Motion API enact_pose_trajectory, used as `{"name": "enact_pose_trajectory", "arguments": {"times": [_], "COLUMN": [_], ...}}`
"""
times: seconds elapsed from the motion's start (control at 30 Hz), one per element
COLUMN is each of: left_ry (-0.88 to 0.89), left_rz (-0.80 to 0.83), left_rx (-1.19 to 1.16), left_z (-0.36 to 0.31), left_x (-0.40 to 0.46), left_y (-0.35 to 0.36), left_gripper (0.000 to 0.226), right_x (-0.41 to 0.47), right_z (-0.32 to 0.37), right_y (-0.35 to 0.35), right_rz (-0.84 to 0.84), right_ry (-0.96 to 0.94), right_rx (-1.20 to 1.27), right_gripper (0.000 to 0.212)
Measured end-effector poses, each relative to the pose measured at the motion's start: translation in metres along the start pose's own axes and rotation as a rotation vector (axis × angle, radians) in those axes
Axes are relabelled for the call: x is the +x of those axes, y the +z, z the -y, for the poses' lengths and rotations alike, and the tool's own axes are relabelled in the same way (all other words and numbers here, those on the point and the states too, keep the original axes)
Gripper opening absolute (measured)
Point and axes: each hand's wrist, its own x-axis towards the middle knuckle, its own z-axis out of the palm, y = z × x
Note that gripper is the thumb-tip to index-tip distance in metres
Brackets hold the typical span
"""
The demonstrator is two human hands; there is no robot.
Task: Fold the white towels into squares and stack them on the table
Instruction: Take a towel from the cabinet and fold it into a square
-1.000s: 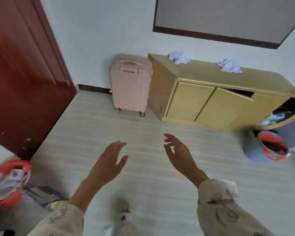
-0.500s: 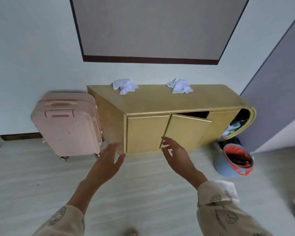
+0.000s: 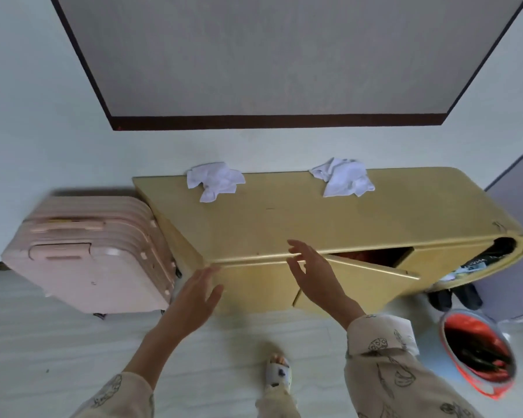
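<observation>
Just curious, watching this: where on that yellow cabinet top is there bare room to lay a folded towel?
The cabinet top is bare between the left towel and the right towel, and along the whole front strip near both hands. More bare room lies right of the right towel, toward the rounded end. Only the back edge by the wall is taken.

Two crumpled white towels are lying on one yellow cabinet [image 3: 284, 224]: left towel [image 3: 215, 181], right towel [image 3: 343, 176]. One pink suitcase [image 3: 94, 254] is standing beside it. One bucket [image 3: 477, 354] is sitting on the floor. Two hands are showing: left hand [image 3: 194, 297], right hand [image 3: 314, 276].
</observation>
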Motion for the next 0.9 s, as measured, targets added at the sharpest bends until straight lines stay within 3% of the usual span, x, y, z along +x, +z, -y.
{"name": "enact_pose_trajectory", "arguments": {"times": [0.37,0.57,0.73,0.9], "left_ry": [-0.317,-0.491,-0.515,-0.680], "left_rz": [-0.026,0.035,0.187,-0.006], "left_rx": [-0.135,-0.184,-0.157,-0.284], "left_z": [0.008,0.068,0.107,0.128], "left_x": [0.186,0.293,0.362,0.415], "left_y": [0.000,0.003,0.017,0.027], "left_gripper": [0.039,0.036,0.039,0.018], "right_x": [0.223,0.297,0.335,0.353], "right_z": [-0.030,-0.052,-0.076,-0.089], "right_y": [0.005,0.056,0.097,0.119], "right_rz": [0.200,0.266,0.318,0.340], "right_ry": [-0.067,0.065,0.215,0.295], "right_rx": [-0.058,-0.065,-0.074,-0.056], "right_gripper": [0.036,0.037,0.038,0.037]}}
